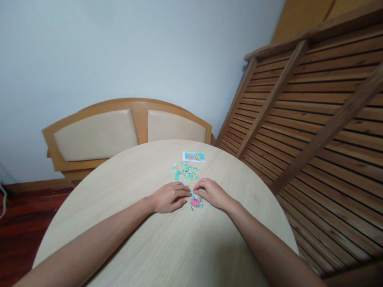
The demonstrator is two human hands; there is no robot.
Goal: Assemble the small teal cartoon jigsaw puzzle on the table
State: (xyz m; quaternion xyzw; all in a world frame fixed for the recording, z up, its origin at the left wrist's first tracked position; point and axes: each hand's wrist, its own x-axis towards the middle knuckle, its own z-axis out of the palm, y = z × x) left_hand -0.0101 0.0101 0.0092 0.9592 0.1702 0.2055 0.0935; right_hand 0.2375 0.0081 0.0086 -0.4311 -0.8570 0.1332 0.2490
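A small cluster of pink and turquoise jigsaw puzzle pieces (pixel 195 202) lies on the round table, between and just in front of my hands. My left hand (pixel 172 197) rests on the tabletop to its left, fingers stretched toward the cluster and holding nothing that shows. From the right, my right hand (pixel 211 192) reaches to the cluster's far edge, thumb and forefinger pinched together on what looks like a small pink puzzle piece (pixel 194 192), partly hidden by the fingertips. Beyond both hands is a spread of loose, mostly turquoise pieces (pixel 184 171).
A picture card (pixel 194 156) with cartoon figures lies behind the loose pieces. The pale round table (pixel 119 187) fills the foreground. A padded wooden headboard (pixel 98 135) stands against the wall behind it, and a slatted wooden frame (pixel 299 119) leans at the right.
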